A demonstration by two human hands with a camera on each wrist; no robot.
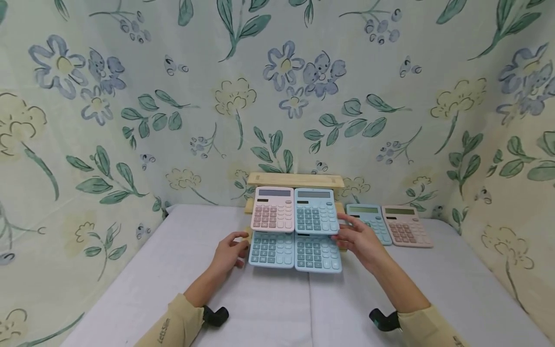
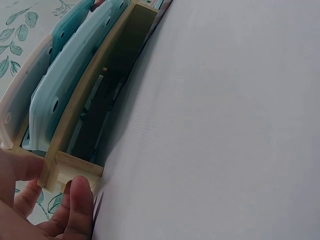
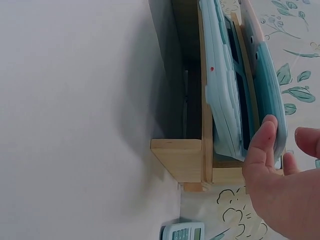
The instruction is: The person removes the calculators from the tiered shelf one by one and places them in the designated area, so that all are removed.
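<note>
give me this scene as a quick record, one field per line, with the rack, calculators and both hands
rack: wooden rack, two tiers
upper tier: pink calculator left, blue calculator right
lower tier: two blue calculators, side by side
left hand: at rack's left end; firm hold unclear
right hand: fingers at upper blue calculator's right edge
right of rack: another blue calculator, another pink calculator
backdrop: floral fabric

We see four calculators (image 1: pixel 318 212) on a rack (image 1: pixel 296 180), two above two; right of it, a calculator pair (image 1: pixel 405 226) on the table (image 1: pixel 277 308).
</note>
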